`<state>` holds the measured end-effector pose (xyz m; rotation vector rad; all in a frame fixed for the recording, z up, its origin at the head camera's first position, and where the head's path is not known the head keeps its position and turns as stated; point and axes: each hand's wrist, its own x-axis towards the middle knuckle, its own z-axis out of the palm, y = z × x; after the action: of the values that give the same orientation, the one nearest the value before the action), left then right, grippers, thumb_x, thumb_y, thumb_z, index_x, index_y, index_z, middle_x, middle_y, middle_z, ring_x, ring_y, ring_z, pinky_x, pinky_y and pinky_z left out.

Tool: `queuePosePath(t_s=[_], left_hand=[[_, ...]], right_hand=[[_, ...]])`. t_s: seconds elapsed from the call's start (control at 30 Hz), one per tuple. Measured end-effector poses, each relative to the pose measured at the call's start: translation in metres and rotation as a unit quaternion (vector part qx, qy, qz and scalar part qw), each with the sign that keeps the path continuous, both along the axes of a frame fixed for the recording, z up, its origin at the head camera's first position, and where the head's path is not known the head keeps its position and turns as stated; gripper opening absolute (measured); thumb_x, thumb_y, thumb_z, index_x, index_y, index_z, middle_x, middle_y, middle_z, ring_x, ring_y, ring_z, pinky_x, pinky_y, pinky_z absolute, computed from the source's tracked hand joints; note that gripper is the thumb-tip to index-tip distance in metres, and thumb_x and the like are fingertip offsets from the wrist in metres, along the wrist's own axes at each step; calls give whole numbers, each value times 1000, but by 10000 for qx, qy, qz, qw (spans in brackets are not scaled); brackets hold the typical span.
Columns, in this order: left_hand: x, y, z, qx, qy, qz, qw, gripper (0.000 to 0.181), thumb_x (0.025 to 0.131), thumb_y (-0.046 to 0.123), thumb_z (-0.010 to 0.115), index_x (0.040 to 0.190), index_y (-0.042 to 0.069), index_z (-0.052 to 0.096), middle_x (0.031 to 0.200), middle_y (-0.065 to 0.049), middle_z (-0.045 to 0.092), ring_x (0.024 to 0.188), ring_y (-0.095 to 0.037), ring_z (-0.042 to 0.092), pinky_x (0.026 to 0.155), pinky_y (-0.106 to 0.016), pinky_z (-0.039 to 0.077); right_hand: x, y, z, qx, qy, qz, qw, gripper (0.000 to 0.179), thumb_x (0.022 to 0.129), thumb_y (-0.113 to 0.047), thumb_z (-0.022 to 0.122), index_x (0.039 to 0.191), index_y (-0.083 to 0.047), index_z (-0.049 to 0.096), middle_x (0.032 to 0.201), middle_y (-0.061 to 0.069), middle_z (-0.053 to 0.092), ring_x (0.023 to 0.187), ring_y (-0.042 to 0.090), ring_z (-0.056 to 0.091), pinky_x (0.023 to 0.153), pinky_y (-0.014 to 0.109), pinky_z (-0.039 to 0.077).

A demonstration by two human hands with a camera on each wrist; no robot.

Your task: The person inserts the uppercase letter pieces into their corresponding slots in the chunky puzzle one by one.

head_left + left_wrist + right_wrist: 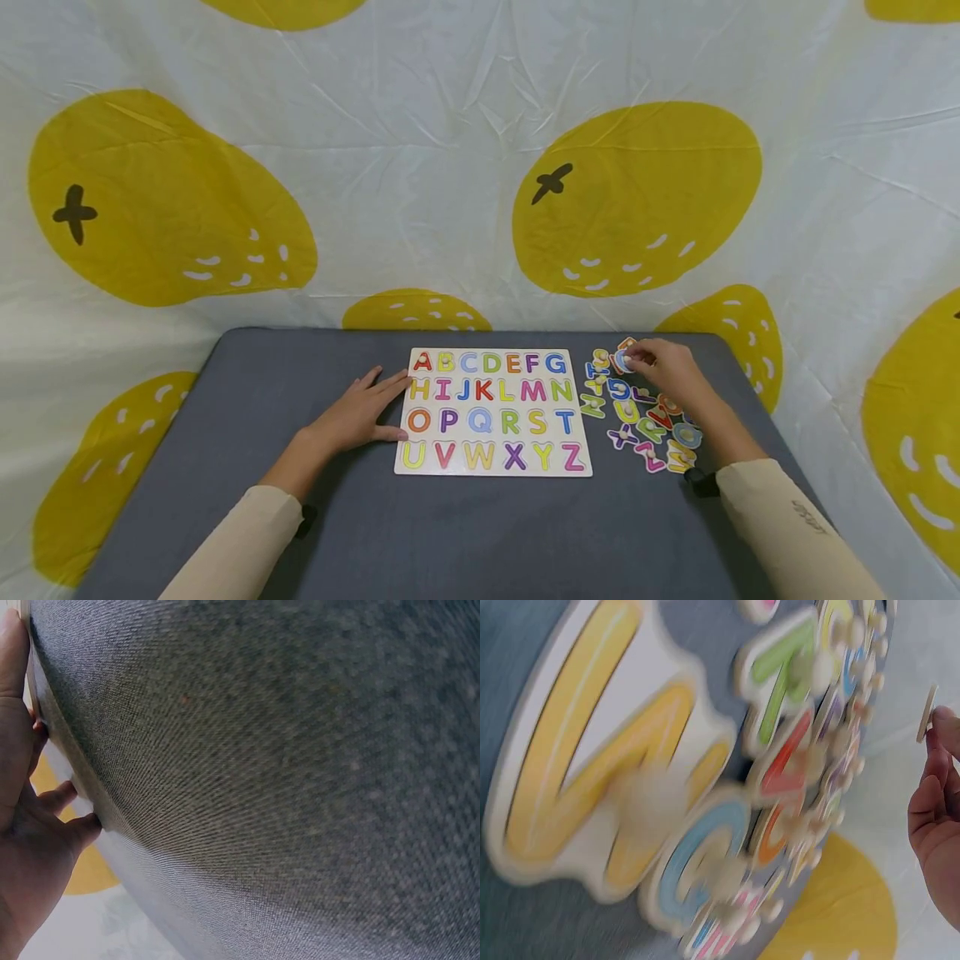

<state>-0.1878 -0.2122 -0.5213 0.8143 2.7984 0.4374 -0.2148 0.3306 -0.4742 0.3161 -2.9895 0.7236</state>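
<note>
A white wooden alphabet board lies flat on the table, its coloured letters in rows. Along the board's left edge rests my left hand, fingers spread and fairly straight, the thumb touching lower down. My right hand is over the far end of a heap of knobbed letter pieces. Its fingertips pinch a light blue letter piece, partly hidden by them. From the right wrist, that piece appears edge-on, raised off the table. A yellow W piece and a blue round letter piece lie nearer.
The dark grey table holds the board in its middle and the loose pieces to the right. Behind it hangs a white curtain printed with yellow fruit. A purple X piece and pink Z piece lie at the heap's near side.
</note>
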Motion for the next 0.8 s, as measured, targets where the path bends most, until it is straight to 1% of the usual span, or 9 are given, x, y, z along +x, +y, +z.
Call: queuePosePath(t_s=[0.13, 0.23, 0.33, 0.43, 0.6, 0.67, 0.8], left_hand=[[0, 1, 0, 6, -25, 18, 10000, 99, 86, 61, 75, 164, 18, 31, 170, -5, 31, 156, -50, 19, 118, -73, 23], [0, 1, 1, 19, -34, 17, 10000, 99, 86, 60, 75, 164, 18, 31, 170, -5, 31, 156, -51, 19, 119, -73, 22], [0, 0, 1, 9, -20, -14, 10000, 99, 86, 61, 74, 164, 18, 32, 170, -5, 30, 155, -51, 19, 118, -73, 23], [-1, 0, 1, -12, -24, -30, 10000, 99, 86, 62, 74, 164, 19, 32, 170, -5, 30, 156, -50, 19, 118, -73, 23], [-2, 0, 1, 2, -45, -23, 10000, 99, 86, 63, 73, 164, 19, 32, 171, -5, 29, 156, -50, 19, 118, -73, 23], [-2, 0, 1, -4, -58, -10, 10000, 100, 85, 63, 73, 164, 19, 32, 171, -5, 29, 156, -50, 18, 118, -73, 22], [-2, 0, -1, -22, -34, 1, 10000, 100, 85, 65, 73, 164, 20, 31, 171, -4, 29, 156, -50, 18, 118, -73, 23]], right_hand=[[-5, -17, 0, -95, -162, 140, 9997, 18, 98, -20, 72, 109, -6, 75, 94, 6, 72, 86, 22, 62, 80, 42, 53], [-10, -32, -1, -133, -279, 260, 9992, 18, 98, -20, 73, 109, -6, 75, 95, 6, 72, 86, 22, 63, 79, 41, 54], [-12, -48, -1, -132, -254, 391, 9988, 17, 97, -19, 74, 107, -5, 76, 94, 6, 71, 86, 22, 64, 76, 39, 53], [-13, -67, -1, -235, -203, 507, 9982, 15, 96, -19, 75, 104, -6, 76, 92, 6, 70, 84, 21, 63, 73, 36, 52], [-16, -100, -4, -417, -90, 661, 9969, 12, 94, -19, 77, 100, -8, 77, 89, 4, 69, 80, 17, 61, 73, 35, 51], [-19, -114, -6, -452, -98, 720, 9963, 12, 94, -20, 78, 99, -9, 77, 89, 2, 69, 81, 16, 61, 74, 34, 51], [-25, -142, -7, -544, -289, 811, 9948, 11, 94, -21, 78, 99, -10, 76, 91, 2, 67, 83, 17, 60, 76, 32, 51]])
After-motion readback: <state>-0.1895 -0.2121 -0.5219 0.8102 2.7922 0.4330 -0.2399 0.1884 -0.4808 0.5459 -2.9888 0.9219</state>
